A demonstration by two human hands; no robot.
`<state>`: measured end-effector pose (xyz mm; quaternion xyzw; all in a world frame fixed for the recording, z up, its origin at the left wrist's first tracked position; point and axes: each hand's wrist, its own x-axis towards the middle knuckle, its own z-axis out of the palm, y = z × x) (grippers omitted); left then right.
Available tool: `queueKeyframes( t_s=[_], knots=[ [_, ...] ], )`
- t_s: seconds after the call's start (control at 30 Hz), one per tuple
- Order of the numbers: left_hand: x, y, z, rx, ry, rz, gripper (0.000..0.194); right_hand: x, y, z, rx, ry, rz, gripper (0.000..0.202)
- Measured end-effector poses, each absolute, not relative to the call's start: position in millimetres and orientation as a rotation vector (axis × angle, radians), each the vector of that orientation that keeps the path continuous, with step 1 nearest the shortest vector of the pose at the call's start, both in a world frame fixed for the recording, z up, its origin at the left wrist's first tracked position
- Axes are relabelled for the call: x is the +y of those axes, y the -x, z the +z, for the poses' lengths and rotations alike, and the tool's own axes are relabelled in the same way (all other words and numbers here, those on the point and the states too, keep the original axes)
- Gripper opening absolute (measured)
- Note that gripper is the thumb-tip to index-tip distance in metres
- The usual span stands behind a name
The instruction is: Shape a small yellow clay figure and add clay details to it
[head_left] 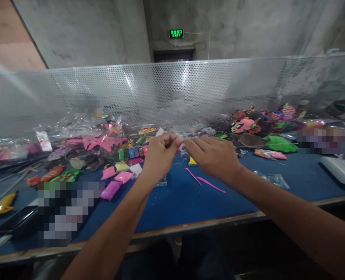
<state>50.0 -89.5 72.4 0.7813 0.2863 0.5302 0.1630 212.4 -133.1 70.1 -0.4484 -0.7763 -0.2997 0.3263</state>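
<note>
Over the blue table, my left hand [162, 152] and my right hand [212, 152] meet at the fingertips. Both are closed in a pinch. What they pinch is too small and too hidden to name; a bit of pink shows by the left fingertips. A thin pale line runs out to the right beyond my right hand; I cannot tell if it is held. Below the hands lie a straight pink modelling tool [193, 176] and a curved pink modelling tool [211, 184]. Soft pink packets [123, 177] and a magenta packet [111, 190] lie left of my left wrist.
A perforated metal panel [131, 87] stands behind the table [172, 210]. Along it are piled plastic bags, a pink star shape [101, 143], a green flat piece [280, 144] and colourful figures [247, 125]. A phone [19, 219] lies front left, a clear pouch [342, 171] far right.
</note>
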Motion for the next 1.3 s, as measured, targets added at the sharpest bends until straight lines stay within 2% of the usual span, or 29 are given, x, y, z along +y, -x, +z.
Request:
queueKeyframes(
  t_s=[0.1, 0.27, 0.33, 0.43, 0.53, 0.77, 1.03, 1.3],
  knots=[
    [-86.1, -43.3, 72.8, 0.798, -2.307, 1.669, 0.023, -131.9, -214.9, 80.1, -1.935, 1.218, -0.488, 0.024],
    [-86.0, -32.0, 68.5, 0.474, -2.600, 1.854, 0.018, -136.7, -222.2, 98.4, -1.982, 1.088, 0.558, 0.036],
    [-86.7, -30.1, 67.6, 0.318, -2.672, 1.892, 0.017, -139.5, -223.0, 100.1, -1.933, 0.977, 0.912, 0.034],
    [-87.7, -28.6, 68.1, 0.122, -2.699, 1.936, 0.015, -143.0, -221.8, 98.7, -1.826, 0.863, 1.204, 0.029],
    [-89.7, -26.8, 68.3, 0.042, -2.678, 1.961, 0.014, -145.3, -220.3, 97.7, -1.771, 0.822, 1.375, 0.026],
    [-94.8, -22.7, 64.5, 0.169, -2.612, 1.996, 0.006, -155.0, -212.2, 92.3, -1.572, 0.776, 1.587, 0.024],
    [-99.1, -21.6, 71.1, -0.072, -2.727, 2.318, 0.009, -181.5, -184.1, 71.3, -1.124, 0.567, 1.648, 0.024],
    [-100.5, -17.5, 66.3, -0.150, -2.677, 2.253, 0.008, -184.4, -176.3, 62.8, -0.994, 0.427, 1.771, 0.019]
  ],
)
